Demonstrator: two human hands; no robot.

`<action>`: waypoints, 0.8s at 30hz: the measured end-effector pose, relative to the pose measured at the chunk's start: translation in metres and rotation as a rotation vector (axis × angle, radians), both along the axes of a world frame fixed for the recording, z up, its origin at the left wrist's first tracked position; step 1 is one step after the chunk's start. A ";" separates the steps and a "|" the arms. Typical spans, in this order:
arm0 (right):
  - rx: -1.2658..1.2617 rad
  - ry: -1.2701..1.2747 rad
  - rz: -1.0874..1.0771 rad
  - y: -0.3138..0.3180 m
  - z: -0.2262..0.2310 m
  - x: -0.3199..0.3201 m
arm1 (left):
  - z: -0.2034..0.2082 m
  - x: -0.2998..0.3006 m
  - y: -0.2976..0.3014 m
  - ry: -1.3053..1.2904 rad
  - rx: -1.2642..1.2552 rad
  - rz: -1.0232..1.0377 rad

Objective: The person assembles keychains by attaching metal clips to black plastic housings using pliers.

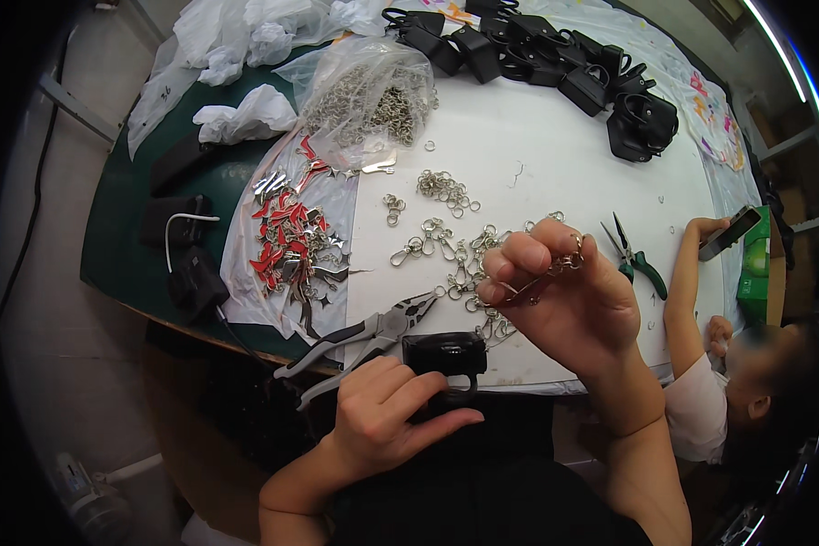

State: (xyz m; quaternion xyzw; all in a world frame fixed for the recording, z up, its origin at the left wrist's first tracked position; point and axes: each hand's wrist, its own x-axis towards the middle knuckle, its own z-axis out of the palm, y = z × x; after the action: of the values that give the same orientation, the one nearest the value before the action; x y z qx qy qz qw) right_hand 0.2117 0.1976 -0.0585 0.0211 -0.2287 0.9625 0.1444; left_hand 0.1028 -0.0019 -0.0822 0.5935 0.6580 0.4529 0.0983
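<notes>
My left hand (387, 409) is closed around a small black mini bag (444, 353) with a loop handle, at the table's front edge. My right hand (569, 296) is raised above the table, its curled fingers and thumb pinching small silver metal clasps and rings (569, 261); their exact parts are partly hidden by the fingers. Beside the left hand lies a pair of grey-handled pliers (378, 332), its handles jutting over the edge. Silver swivel clasps with rings (460, 255) are scattered on the white board beyond the bag, with a small heap of rings (444, 188) farther off.
Red and silver charms (291, 241) lie on plastic at left. A clear bag of metal rings (369, 100) and several black mini bags (555, 55) stand at the back. Green-handled pliers (642, 264) lie at right, near another person (701, 400) holding a phone-like object and a green box (757, 273).
</notes>
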 end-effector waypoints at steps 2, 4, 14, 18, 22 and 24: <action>0.192 -0.030 0.030 0.003 0.002 0.003 | 0.007 -0.002 -0.001 -0.015 -0.041 0.008; 0.470 -0.128 0.049 0.002 0.007 0.009 | 0.017 -0.008 -0.002 0.000 -0.080 -0.030; 1.446 -0.225 0.172 -0.006 0.011 0.024 | 0.012 -0.022 0.008 -0.226 -0.039 -0.009; 1.315 -0.339 0.180 -0.015 0.002 0.032 | -0.006 -0.019 0.015 -0.565 -0.051 -0.045; 1.351 -0.387 0.097 -0.020 -0.007 0.038 | -0.024 0.002 0.021 -0.882 -0.007 0.021; 1.311 -0.417 -0.020 -0.024 -0.010 0.039 | -0.028 0.005 0.022 -0.881 0.011 0.059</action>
State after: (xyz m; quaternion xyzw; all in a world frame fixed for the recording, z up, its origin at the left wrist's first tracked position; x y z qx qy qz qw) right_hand 0.2505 0.1739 -0.0687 -0.0838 -0.7871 0.6078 0.0637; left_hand 0.1078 0.0205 -0.1098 0.3252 0.5677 0.6688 0.3532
